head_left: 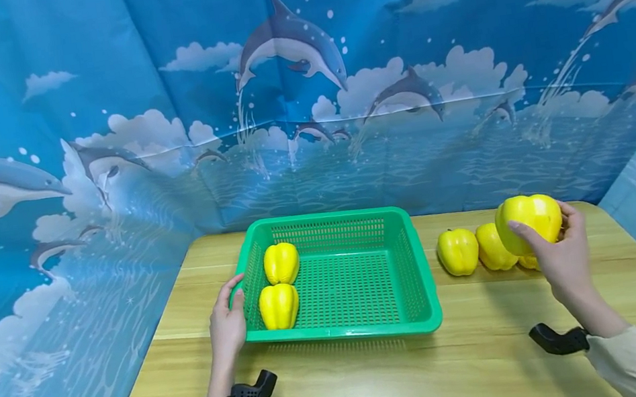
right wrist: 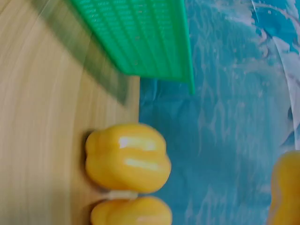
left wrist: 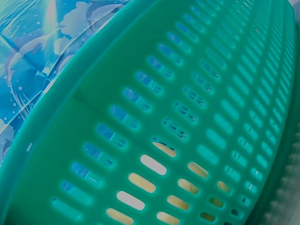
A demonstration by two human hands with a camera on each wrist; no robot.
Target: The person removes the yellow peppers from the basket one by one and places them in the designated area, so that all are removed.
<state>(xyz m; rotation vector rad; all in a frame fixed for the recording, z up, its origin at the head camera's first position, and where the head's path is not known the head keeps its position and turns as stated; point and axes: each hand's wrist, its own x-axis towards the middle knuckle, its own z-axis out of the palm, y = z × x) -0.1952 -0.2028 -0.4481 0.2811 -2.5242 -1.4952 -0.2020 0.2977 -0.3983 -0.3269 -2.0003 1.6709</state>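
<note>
My right hand (head_left: 567,255) holds a yellow bell pepper (head_left: 528,220) up off the table, thumb across its front and fingers behind its right side. In the right wrist view only part of that held pepper (right wrist: 287,190) shows, at the right edge. My left hand (head_left: 228,326) grips the left rim of a green plastic basket (head_left: 346,333), whose slotted wall (left wrist: 154,115) fills the left wrist view. Inside the basket, along its left side, lie two yellow bell peppers, one at the back (head_left: 281,263) and one in front (head_left: 279,306).
Right of the basket, a yellow bell pepper (head_left: 458,251) stands beside another one (head_left: 494,248). A further pepper (head_left: 528,262) is mostly hidden under the raised one. Behind the wooden table (head_left: 345,391) hangs a blue dolphin-print curtain (head_left: 302,173).
</note>
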